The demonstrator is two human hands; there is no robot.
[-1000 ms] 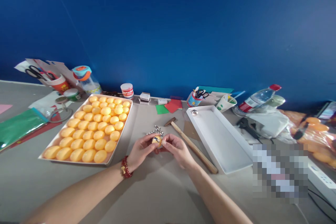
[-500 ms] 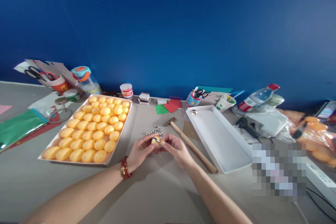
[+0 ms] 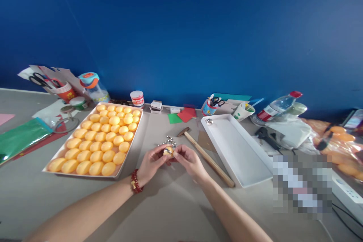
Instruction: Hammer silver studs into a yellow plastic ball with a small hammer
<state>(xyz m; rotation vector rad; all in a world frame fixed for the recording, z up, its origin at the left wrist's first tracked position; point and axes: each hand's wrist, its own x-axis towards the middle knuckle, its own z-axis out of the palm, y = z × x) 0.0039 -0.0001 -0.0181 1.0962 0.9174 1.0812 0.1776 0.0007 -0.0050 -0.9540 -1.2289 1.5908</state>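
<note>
Between both hands is an orange ping-pong ball (image 3: 168, 151) with a band of small shiny silver pieces across it. My left hand (image 3: 151, 163) grips the ball from the left, thumb and fingers closed around it. From the other side, my right hand (image 3: 188, 160) has its thumb and fingers pinched at the ball's right edge. Whether a tiny piece is caught in that pinch is hidden. Just beyond the fingertips, a small pile of silver studs (image 3: 170, 140) lies on the table. A wooden-handled hammer (image 3: 211, 160) rests right of my right hand.
On the left, a box (image 3: 120, 172) holds many orange balls. A white tray (image 3: 249, 166) on the right has one silver-covered ball (image 3: 209, 121) in its far corner. Red paper (image 3: 187, 114), a pen cup (image 3: 209, 109), a bottle (image 3: 276, 106) and a glue gun (image 3: 266, 138) stand or lie farther back.
The ball has turned very slightly in my fingers, showing its silver band a little differently. Both hands keep nearly the same place; the view has shifted slightly.
</note>
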